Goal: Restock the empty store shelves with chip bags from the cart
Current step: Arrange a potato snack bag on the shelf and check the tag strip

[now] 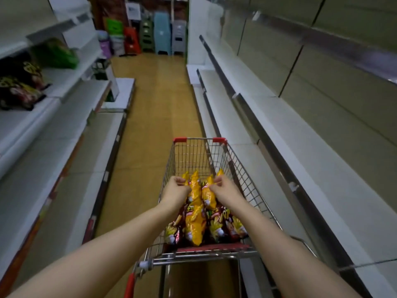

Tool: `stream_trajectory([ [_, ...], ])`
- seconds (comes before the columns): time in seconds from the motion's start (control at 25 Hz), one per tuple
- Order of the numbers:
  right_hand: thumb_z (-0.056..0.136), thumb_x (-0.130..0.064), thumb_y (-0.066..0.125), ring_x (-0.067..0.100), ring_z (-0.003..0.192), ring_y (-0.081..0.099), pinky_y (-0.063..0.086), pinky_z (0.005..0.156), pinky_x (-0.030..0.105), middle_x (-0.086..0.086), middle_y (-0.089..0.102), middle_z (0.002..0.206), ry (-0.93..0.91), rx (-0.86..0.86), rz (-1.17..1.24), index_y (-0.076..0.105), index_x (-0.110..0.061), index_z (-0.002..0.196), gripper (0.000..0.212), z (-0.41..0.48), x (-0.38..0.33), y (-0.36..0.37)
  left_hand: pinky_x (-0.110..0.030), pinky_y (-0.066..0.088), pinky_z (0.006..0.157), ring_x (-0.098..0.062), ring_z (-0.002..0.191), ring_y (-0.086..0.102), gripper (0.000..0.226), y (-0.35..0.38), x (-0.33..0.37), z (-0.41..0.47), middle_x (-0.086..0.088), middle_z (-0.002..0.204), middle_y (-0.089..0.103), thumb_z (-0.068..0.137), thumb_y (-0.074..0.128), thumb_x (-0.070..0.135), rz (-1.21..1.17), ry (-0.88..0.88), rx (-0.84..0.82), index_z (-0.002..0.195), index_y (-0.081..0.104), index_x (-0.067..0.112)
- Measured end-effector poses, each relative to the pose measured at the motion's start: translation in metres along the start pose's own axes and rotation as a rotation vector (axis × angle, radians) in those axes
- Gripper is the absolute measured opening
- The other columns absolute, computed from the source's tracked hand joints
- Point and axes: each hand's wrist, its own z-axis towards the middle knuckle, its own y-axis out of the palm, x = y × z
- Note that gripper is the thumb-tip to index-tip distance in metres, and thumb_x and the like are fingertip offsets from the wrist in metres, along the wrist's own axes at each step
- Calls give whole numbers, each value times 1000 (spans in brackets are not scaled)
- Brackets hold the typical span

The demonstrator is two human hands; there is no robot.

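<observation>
Two hands in the cart point(247, 179) right now: our left hand point(177, 188) is pinched on the top of a yellow chip bag point(194, 188), our right hand point(223, 188) pinched on the top of a second yellow bag point(207, 195) just beside it. Both bags stand upright in the wire basket. Nearer us the cart holds another yellow bag point(194, 229) and several dark red bags point(234, 226) with fries pictured on them. Print on the bags is too blurred to read. Left shelf point(64, 87) carries a few dark bags point(19, 91) and a green bag point(58, 53) further along. Right shelves point(300, 130) are bare. Stacked plastic stools point(162, 33) sit at the far end of the aisle.
</observation>
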Motion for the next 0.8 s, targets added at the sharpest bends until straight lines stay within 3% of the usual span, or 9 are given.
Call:
stream_trajectory([
  [0.12,92,-27,51,20,92,52,39,72,28,10,56,111,124,-100,-68,49,-11,119,31,33,26,25,-35,43,72,-23,82,52,21,3,-28,32,-13,99,55,82,58,1,-22,-113,-29,94,47,14],
  [0.2,91,-30,53,24,93,55,45,78,37,14,54,109,211,-157,-86,47,-12,101,21,54,42,40,-29,40,64,-23,81,50,20,8,-43,47,-13,93,53,82,57,-1,-72,-188,-33,92,46,13],
  [0.28,91,-28,53,31,87,56,46,83,48,20,52,93,316,-222,-62,41,-9,87,23,68,58,52,-25,37,54,-21,71,51,20,13,-55,55,-11,85,52,83,56,-4,-115,-250,-33,91,46,11],
  [0.36,91,-27,56,22,76,49,44,72,42,10,45,79,380,-286,-59,44,-8,83,24,85,72,65,-22,37,48,-16,60,49,20,20,-65,65,-7,77,50,85,54,-6,-156,-286,-23,98,45,7],
  [0.44,89,-28,59,17,80,49,38,71,32,4,49,86,412,-352,-63,52,-8,103,25,103,90,81,-24,38,53,-14,62,50,19,26,-72,75,-6,76,51,88,53,-4,-191,-320,-14,102,45,7],
  [0.56,81,-27,70,24,105,55,44,86,32,9,56,115,436,-404,-57,43,-4,130,60,132,120,120,-25,39,56,-15,67,53,19,36,-88,86,-7,81,54,89,52,-1,-264,-369,22,106,48,7],
  [0.68,75,-41,75,35,132,36,35,106,43,17,32,146,594,-397,-59,7,-3,146,105,155,149,163,-24,42,58,-16,71,55,18,41,-100,93,-12,88,57,89,51,-1,-305,-407,60,106,52,6],
  [0.8,74,-48,72,38,139,22,26,111,48,21,14,152,726,-343,-31,-9,-6,147,117,165,161,191,-20,42,56,-18,76,56,17,40,-107,98,-11,91,57,89,51,-2,-312,-439,110,102,53,8],
])
